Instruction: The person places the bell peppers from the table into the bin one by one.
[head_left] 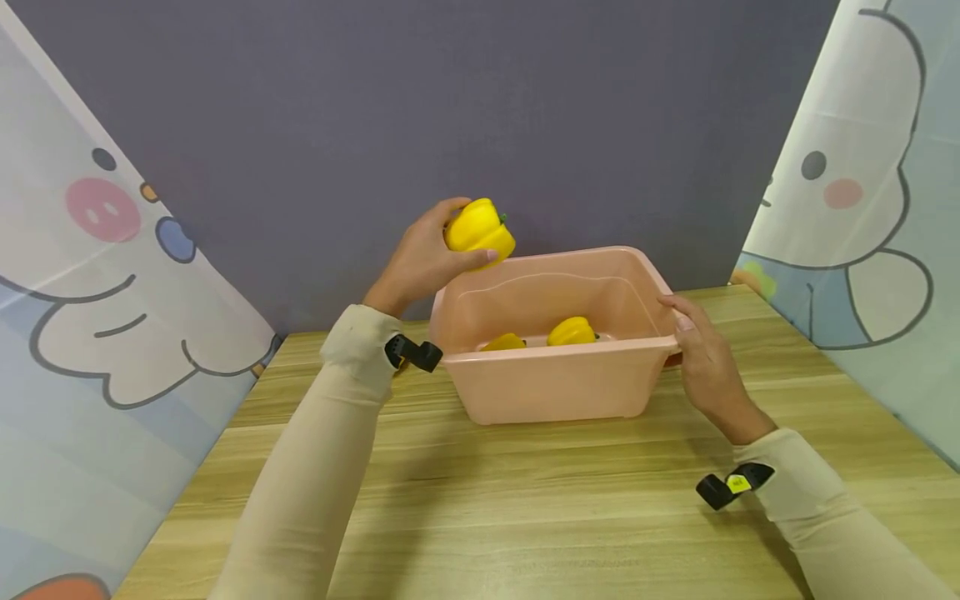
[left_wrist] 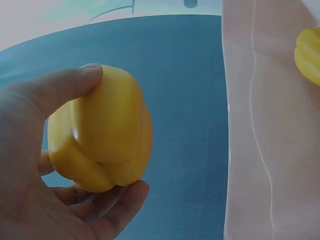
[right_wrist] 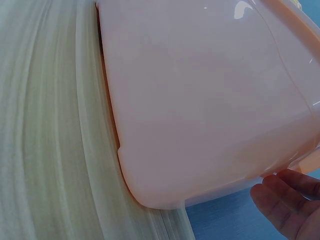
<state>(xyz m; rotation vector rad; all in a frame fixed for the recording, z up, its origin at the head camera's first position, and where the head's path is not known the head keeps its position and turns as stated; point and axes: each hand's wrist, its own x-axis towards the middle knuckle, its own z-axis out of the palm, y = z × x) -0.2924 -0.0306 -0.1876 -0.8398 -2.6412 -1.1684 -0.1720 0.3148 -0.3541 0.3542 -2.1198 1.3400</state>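
Observation:
My left hand (head_left: pixel 427 260) grips a yellow bell pepper (head_left: pixel 477 231) with a small green stem, holding it up by the back left corner of a pink plastic tub (head_left: pixel 558 383). In the left wrist view the thumb lies along one side of the pepper (left_wrist: pixel 107 125) and the fingertips curl round the other. My right hand (head_left: pixel 708 367) holds the tub's right rim, thumb on top; the right wrist view shows its fingers (right_wrist: pixel 285 197) against the wall. Inside the tub lie another yellow bell pepper (head_left: pixel 572 331) and a yellow piece (head_left: pixel 504 342) mostly hidden by the front wall.
The tub stands on a wood-grain table (head_left: pixel 525 517), close to a dark grey back panel (head_left: pixel 487 108). Cartoon-printed sheets (head_left: pixel 90 275) rise on both sides. A small yellow thing (head_left: pixel 402 367) shows partly behind the left wrist, and a reddish edge (head_left: pixel 672 360) appears beside the tub's right end.

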